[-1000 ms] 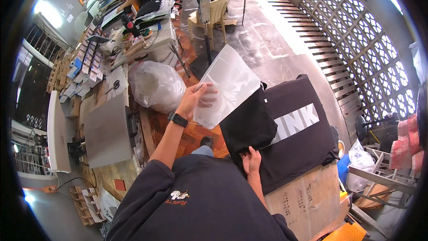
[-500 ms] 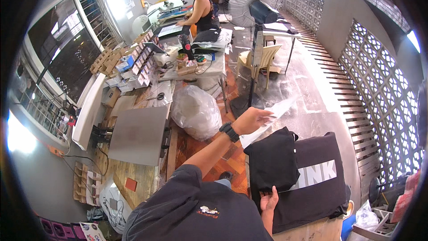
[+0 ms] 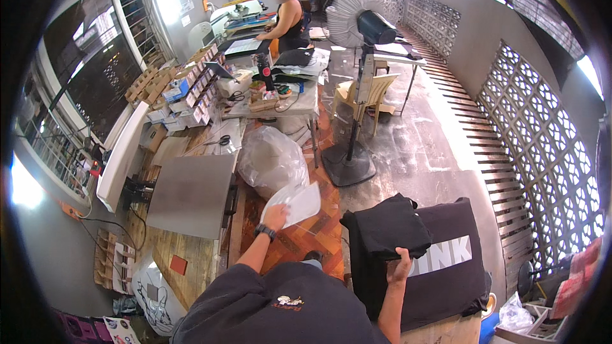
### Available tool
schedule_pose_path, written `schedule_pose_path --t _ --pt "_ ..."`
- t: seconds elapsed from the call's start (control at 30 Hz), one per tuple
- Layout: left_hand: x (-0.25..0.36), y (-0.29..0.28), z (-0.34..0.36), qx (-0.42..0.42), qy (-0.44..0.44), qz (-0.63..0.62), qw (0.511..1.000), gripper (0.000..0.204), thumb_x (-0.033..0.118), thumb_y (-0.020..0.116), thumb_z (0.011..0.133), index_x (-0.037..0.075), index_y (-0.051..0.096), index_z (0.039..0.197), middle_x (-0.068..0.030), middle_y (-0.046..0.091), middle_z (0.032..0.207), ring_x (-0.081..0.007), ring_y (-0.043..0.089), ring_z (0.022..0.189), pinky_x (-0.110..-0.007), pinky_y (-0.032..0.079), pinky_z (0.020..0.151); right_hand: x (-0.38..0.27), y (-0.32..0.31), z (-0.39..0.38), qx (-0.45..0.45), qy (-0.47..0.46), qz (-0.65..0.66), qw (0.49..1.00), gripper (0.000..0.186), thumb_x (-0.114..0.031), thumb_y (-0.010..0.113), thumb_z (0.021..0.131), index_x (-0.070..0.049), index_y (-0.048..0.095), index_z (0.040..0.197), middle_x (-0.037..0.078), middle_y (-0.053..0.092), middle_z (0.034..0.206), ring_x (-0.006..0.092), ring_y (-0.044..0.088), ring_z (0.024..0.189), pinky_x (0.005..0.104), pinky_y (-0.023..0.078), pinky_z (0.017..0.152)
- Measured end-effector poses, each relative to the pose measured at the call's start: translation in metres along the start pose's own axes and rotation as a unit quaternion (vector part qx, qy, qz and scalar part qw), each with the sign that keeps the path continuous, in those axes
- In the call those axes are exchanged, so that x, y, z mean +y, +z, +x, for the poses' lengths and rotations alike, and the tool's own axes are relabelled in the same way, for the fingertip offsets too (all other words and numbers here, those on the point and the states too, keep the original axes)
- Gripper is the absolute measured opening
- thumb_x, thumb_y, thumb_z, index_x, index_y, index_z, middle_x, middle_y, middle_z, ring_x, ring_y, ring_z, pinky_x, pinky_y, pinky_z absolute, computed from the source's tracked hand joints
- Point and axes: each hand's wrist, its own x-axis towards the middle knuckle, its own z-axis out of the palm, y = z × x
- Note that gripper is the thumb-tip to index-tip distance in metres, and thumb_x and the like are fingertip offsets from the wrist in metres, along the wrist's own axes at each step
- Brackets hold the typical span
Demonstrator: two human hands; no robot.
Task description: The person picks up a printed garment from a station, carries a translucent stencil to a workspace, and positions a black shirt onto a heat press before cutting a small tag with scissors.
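My left hand is closed on a translucent white sheet, held out over the orange wooden floor just below a big clear plastic bag. My right hand grips the near edge of a folded black cloth, its fingers partly hidden underneath. That bundle overlaps a larger black fabric piece with white printed lettering, laid on a board at the lower right. Left of my left hand stands a press machine with a flat grey plate and a raised white upper part.
A co-worker works at the back table. A large standing fan, a beige chair and a cluttered table are ahead. Stacked small boxes line the left. A perforated wall runs along the right.
My left hand has carried the sheet down and leftward, away from the black bundle. My right hand remains at the bundle's near edge. The camera's view has shifted, showing more of the room.
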Motion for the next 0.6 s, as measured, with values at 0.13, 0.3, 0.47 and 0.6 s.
schedule_pose_path --t 0.13,0.3,0.47,0.6 --pt "-0.039 0.002 -0.06 -0.027 -0.056 0.097 0.993 0.025 0.015 0.055 0.083 0.009 0.071 0.102 -0.021 0.068 0.093 -0.0378 0.065 0.085 -0.045 0.05 0.08 -0.023 0.03 0.013 -0.049 -0.075 -0.026 0.996 0.045 -0.003 0.059 0.075 -0.008 0.053 0.12 0.005 0.058 0.109 0.0224 0.059 0.099 0.0369 0.05 0.086" --pt "-0.057 -0.002 -0.095 -0.054 -0.147 0.085 0.984 0.028 0.014 0.055 0.082 0.007 0.068 0.106 -0.0209 0.066 0.1 -0.0392 0.063 0.094 -0.046 0.049 0.084 -0.058 0.119 -0.017 -0.127 -0.117 -0.024 0.985 0.046 -0.001 0.057 0.076 -0.006 0.052 0.122 0.007 0.058 0.112 0.0231 0.058 0.105 0.0374 0.047 0.094" --pt "-0.042 -0.012 -0.093 -0.037 -0.147 0.067 0.986 0.028 0.013 0.054 0.082 0.007 0.068 0.105 -0.0206 0.067 0.099 -0.0384 0.063 0.096 -0.045 0.05 0.085 -0.063 0.142 -0.024 -0.129 -0.062 0.013 0.99 0.053 0.003 0.06 0.071 -0.006 0.051 0.122 0.007 0.059 0.11 0.022 0.057 0.102 0.0368 0.044 0.096" --pt "-0.036 -0.017 -0.087 -0.04 -0.148 0.066 0.986 0.028 0.013 0.053 0.081 0.007 0.068 0.105 -0.0209 0.067 0.098 -0.0387 0.063 0.096 -0.045 0.05 0.085 -0.047 0.139 -0.024 -0.118 -0.032 0.027 0.992 0.052 0.005 0.061 0.07 -0.006 0.052 0.12 0.006 0.059 0.107 0.0209 0.058 0.101 0.0346 0.045 0.093"
